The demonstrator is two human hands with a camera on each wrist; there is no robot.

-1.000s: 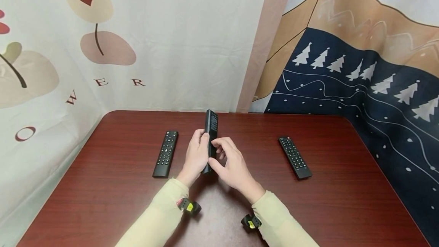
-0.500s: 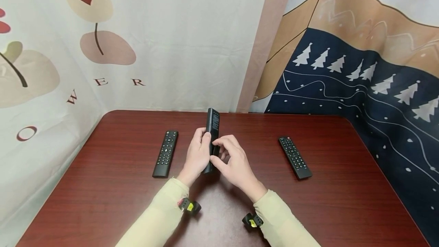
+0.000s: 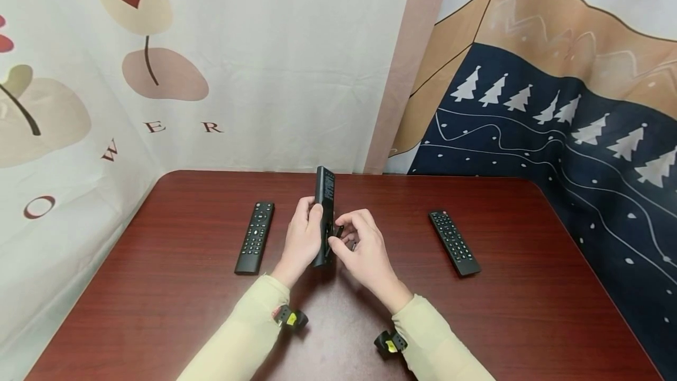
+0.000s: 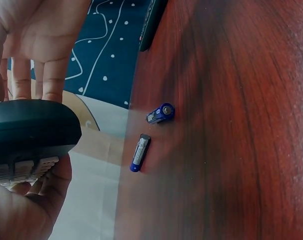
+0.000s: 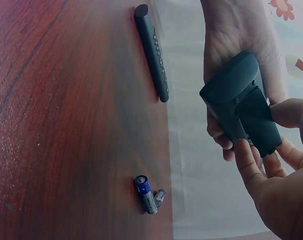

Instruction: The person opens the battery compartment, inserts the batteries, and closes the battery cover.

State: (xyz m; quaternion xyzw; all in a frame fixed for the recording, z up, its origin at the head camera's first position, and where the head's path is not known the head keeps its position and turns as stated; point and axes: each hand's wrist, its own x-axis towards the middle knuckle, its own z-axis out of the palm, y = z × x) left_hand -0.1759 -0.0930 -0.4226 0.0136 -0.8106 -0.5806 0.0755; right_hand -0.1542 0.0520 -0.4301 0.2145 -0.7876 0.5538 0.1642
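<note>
At the far left a pale cloth (image 3: pixel 296 46) with flower shapes is hanging, and at the far right a navy and tan cloth (image 3: pixel 529 146) with white trees. Before them the reddish-brown tabletop (image 3: pixel 132 298) is reaching toward the person. Over the near side two pale yellow sleeves (image 3: pixel 240 328) are showing. The left hand (image 3: pixel 302 237) is gripping a black remote control (image 3: pixel 321 204) above the middle of the tabletop, its far end pointing upward, its back facing right. The right hand (image 3: pixel 365 251) is pinching something at this back, between the thumb and the fingers. Two similar ones are lying with buttons up: the left remote control (image 3: pixel 255 239) is resting near the left hand, the right remote control (image 3: pixel 455 244) well apart from the right hand. The pinched piece is the battery cover (image 5: pixel 259 122), and it is standing out at an angle. Smallest of all, a blue and silver battery (image 5: pixel 145 195) and a second battery (image 5: pixel 160 197) are lying near each other on the tabletop.
</note>
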